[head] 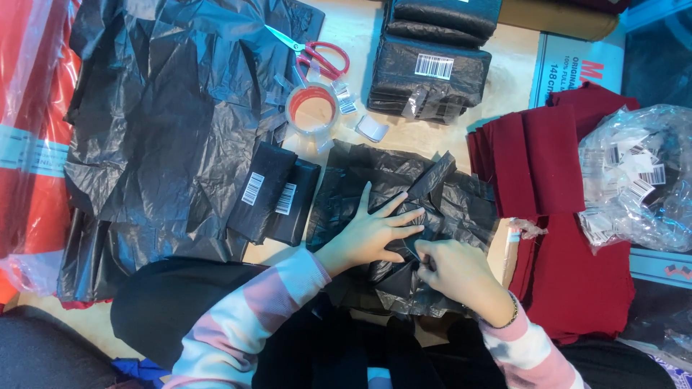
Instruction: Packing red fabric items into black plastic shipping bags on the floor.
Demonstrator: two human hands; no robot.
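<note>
Pressing flat on a crumpled black plastic bag (404, 216) in the lower middle of the frame, the left hand (371, 234) lies with fingers spread and released, palm down on the bag's left half. Just beside it, the right hand (458, 274) is clenched on a fold of the same bag, pinching the plastic near its lower right part. One corner flap of the bag sticks up toward the upper right.

Left of the bag, touching its edge, lie two small wrapped black parcels (274, 198), side by side, each with a white barcode label. Above the bag sits a roll of clear tape (312, 109) with short cut strips of tape around it, and red-handled scissors (317, 54) lie just above the roll.

A wide spread of loose black plastic sheets (166, 108) fills the upper left and middle left of the frame. At the top centre stands a stack of wrapped black parcels (429, 65). On the right lies a pile of folded dark red cloth (555, 202), and at the far right a clear plastic bag of white barcode labels (638, 176). Red plastic-covered material (32, 130) runs down the left edge.
</note>
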